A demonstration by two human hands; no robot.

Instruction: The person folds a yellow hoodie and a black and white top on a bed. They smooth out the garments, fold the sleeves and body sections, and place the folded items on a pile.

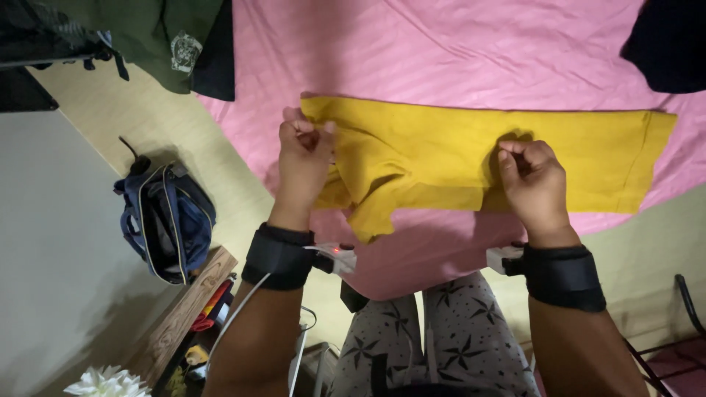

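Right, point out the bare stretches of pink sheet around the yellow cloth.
Bare pink bedsheet lies above the folded yellow cloth garment, between the green garment and dark garment. A narrower strip shows below it. Crowded: left hand and right hand pinch the cloth.

i see no packages, signs or screens from here. the one label-like mark is a small pale printed patch [185,50], roughly shield-shaped, on the dark green garment [158,33] lying at the top left, at the edge of the pink sheet [471,44]. its design is too small for me to make out.
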